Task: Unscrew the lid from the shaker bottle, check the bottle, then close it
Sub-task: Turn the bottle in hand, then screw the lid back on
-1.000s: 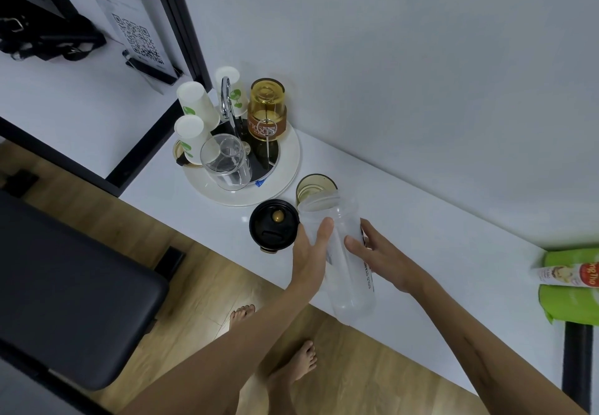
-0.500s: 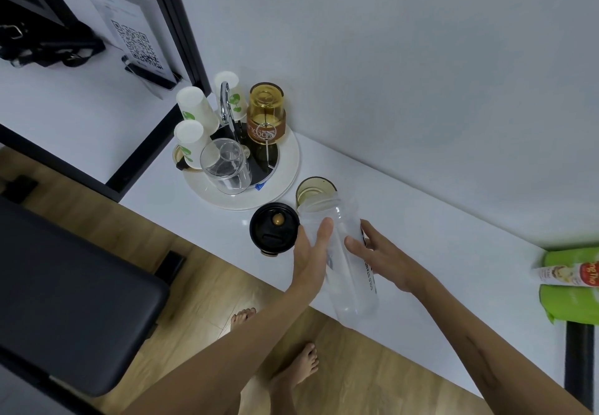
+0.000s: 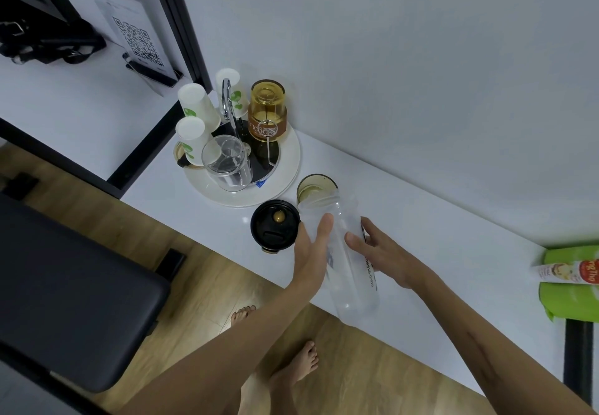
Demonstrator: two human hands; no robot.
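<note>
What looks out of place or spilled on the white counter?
Nothing is spilled. The shaker bottle is open, held between the left hand and the right hand; its black lid lies beside it on the counter, which fits the checking step.

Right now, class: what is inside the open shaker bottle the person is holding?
The shaker bottle looks clear and empty: the table shows through its walls. The left hand and right hand cover parts of the middle, so that section cannot be checked.
</note>
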